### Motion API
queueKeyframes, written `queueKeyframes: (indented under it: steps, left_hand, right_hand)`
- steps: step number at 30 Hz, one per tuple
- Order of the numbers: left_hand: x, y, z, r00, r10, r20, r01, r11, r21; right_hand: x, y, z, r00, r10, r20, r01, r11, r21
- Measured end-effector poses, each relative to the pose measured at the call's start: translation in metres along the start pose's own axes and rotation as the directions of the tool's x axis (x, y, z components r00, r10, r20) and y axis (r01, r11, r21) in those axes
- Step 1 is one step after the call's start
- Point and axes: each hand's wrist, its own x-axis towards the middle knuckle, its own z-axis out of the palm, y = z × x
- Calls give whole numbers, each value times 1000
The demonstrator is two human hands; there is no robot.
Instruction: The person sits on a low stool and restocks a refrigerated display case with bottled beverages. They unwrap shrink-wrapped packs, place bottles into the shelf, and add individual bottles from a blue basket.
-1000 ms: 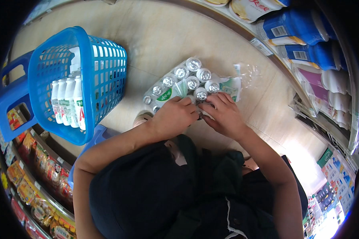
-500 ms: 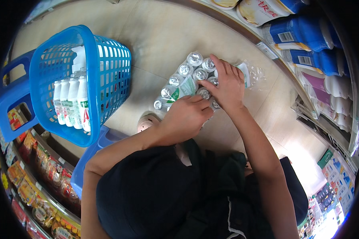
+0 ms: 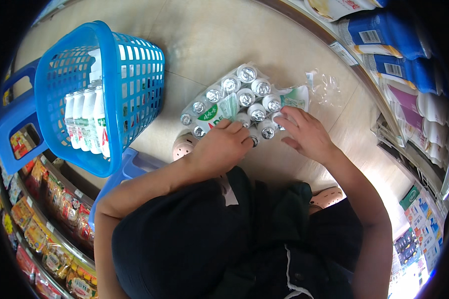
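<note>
A pack of white bottles with silver foil tops (image 3: 245,97) stands on the floor in front of me, in clear plastic wrap (image 3: 229,106) with green and white print. The wrap looks torn and loose at the right end, where a printed flap (image 3: 297,95) sticks out. My left hand (image 3: 222,149) is closed at the near side of the pack, its curled fingers pinching the wrap. At the right end, my right hand (image 3: 307,133) has its fingers apart, close beside the nearest bottles and holding nothing. Whether its fingertips touch a bottle is unclear.
On the left a blue basket (image 3: 115,107) holds several white bottles (image 3: 87,119); a blue plastic stool (image 3: 129,169) is partly hidden near it. A scrap of clear plastic (image 3: 327,87) lies right of the pack. Shelves with blue packages (image 3: 384,35) line the right, snack packs (image 3: 60,209) the lower left.
My right hand has drawn back from the bottle tops toward the right and lower, its fingers opening. My left hand has shifted slightly left and stays on the wrap. The view has shifted a little.
</note>
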Motion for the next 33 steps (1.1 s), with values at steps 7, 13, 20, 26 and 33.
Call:
queueKeyframes:
  steps: [7,13,20,26,33]
  left_hand:
    - [5,10,2,999,41,33,-44,992,118]
    - [3,15,3,1000,8,-13,-6,990,140]
    - [-5,5,-16,999,36,-6,-35,992,123]
    - [-12,3,-36,1000,2,-17,0,995,101]
    - [-20,-11,-42,984,-29,-178,56,988,146]
  right_hand:
    - [14,4,19,996,-49,-74,35,982,-184]
    - [15,2,6,996,-82,-43,75,987,-143]
    - [31,5,-24,983,144,113,-157,980,118]
    - [32,25,-29,986,151,69,-164,951,263]
    - [33,33,-48,941,255,222,-326,861,391]
